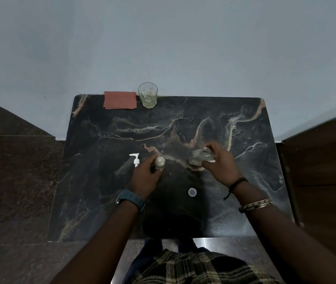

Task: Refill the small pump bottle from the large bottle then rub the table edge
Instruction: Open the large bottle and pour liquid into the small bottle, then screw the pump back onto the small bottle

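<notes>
Both hands closed — left hand point(145, 177) on small bottle point(159, 162), right hand point(220, 167) on large bottle point(201, 156).

Left hand point(145, 177) w/ small bottle point(159, 162), right hand point(220, 162) w/ large bottle point(201, 156).

The left wrist wears a blue-grey watch point(130, 199); the right wears a black thread band point(237, 183) and gold bracelet point(255, 205). The shirt point(193, 267) is dark plaid.

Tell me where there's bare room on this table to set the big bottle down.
Free: the right side beyond the right hand, and the middle band between the glass and both hands. Crowded: around the left hand, with pump head and cap.
</notes>
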